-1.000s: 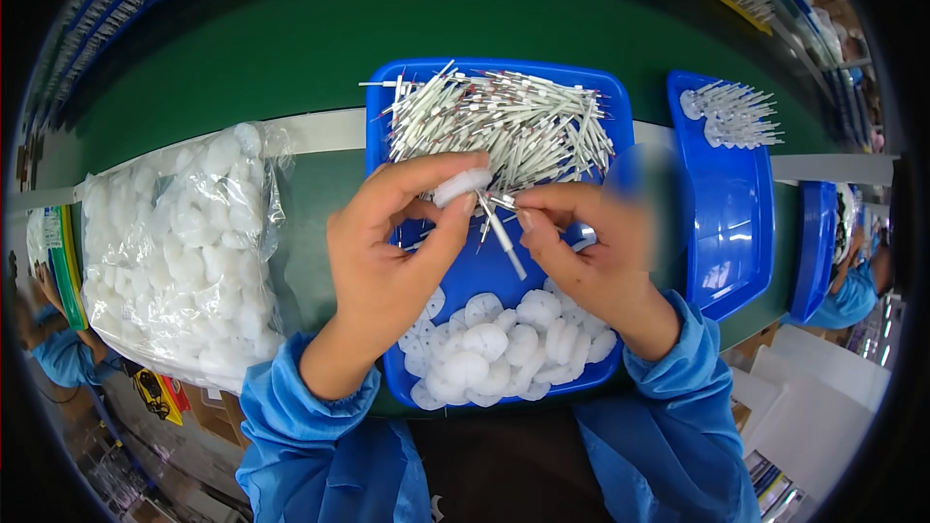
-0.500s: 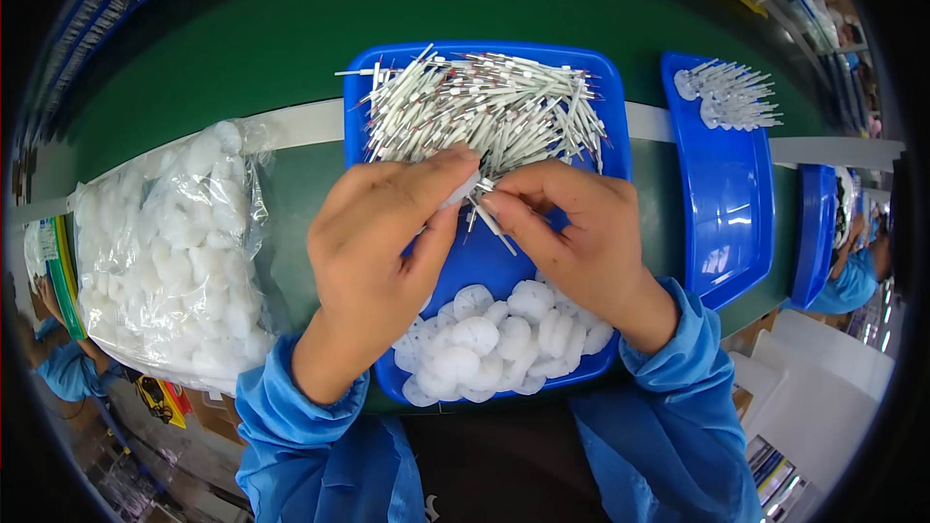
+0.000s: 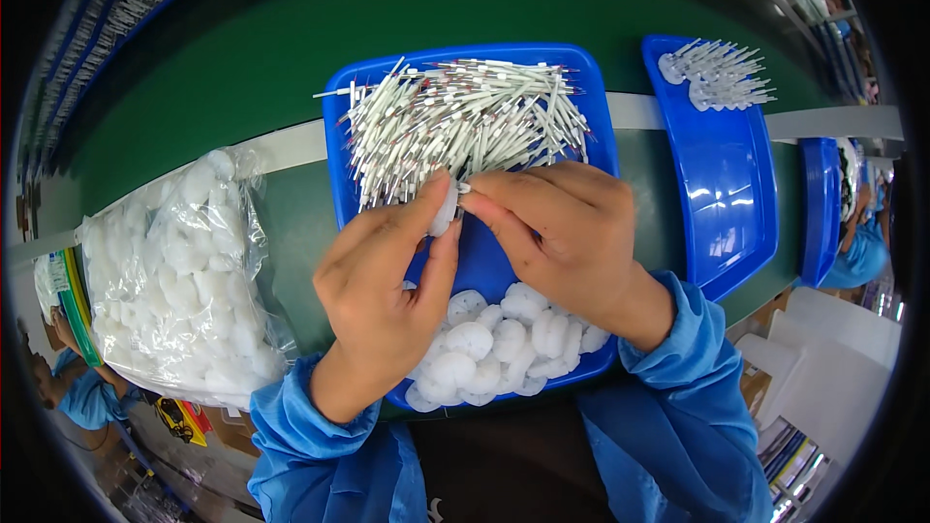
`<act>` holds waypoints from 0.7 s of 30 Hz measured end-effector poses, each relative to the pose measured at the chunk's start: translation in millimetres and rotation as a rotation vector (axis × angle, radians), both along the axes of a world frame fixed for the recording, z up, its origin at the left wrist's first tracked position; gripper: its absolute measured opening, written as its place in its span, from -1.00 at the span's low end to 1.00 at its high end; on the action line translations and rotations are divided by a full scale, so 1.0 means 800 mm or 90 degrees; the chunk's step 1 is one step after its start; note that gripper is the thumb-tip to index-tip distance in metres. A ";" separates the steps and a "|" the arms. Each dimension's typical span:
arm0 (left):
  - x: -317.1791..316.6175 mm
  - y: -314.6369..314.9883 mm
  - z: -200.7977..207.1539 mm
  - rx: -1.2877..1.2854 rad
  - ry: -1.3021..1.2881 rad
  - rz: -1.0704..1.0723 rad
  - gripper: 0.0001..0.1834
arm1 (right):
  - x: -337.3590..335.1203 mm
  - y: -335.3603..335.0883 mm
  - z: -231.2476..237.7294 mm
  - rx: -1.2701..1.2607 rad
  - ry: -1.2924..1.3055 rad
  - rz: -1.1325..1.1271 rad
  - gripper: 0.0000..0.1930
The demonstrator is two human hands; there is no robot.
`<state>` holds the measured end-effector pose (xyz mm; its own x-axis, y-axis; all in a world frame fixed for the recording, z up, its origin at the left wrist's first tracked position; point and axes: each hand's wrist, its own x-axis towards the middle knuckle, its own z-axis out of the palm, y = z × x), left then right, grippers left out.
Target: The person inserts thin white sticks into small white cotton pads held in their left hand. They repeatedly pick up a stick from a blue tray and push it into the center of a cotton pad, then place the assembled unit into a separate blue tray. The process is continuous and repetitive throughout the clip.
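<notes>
Between its thumb and fingers my left hand (image 3: 373, 276) grips a white translucent disc (image 3: 445, 213) by its edge, tilted on its side. My right hand (image 3: 576, 232) is closed in a pinch against the disc, on a thin white stick (image 3: 464, 188) of which only a small end shows. Both hands are over the middle of a blue tray (image 3: 606, 136). A heap of thin white sticks (image 3: 465, 126) with dark and reddish tips fills the tray's far part. Loose white discs (image 3: 504, 344) are piled in its near part, close to my body.
A clear plastic bag (image 3: 184, 281) full of white discs lies at the left. To the right, a second blue tray (image 3: 727, 203) holds several discs with sticks standing in them (image 3: 722, 76). Other people in blue sleeves (image 3: 857, 252) are at both sides.
My hands have come closer together and the disc has turned more on edge. Sticks that hung below my right fingers are no longer visible. The whole view has shifted slightly.
</notes>
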<state>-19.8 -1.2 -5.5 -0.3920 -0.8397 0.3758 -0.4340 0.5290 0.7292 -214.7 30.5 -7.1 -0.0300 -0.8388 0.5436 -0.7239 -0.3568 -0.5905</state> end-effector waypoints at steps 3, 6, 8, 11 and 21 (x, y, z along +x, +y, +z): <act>0.003 -0.007 -0.004 0.041 0.046 -0.034 -0.49 | -0.001 0.000 0.000 0.016 -0.009 0.003 -0.84; 0.000 -0.018 -0.002 0.166 0.187 -0.040 -0.50 | -0.007 0.002 0.003 0.060 -0.063 0.023 -0.80; 0.001 -0.023 0.000 0.179 0.221 -0.042 -0.49 | -0.012 -0.003 0.002 0.056 -0.151 0.070 -0.76; 0.008 -0.027 -0.003 0.074 0.153 -0.072 -0.49 | -0.025 -0.005 0.005 0.102 -0.255 0.123 -0.68; 0.000 -0.025 -0.003 -0.124 0.125 -0.077 -0.50 | -0.016 0.007 -0.003 0.212 -0.431 0.193 -0.67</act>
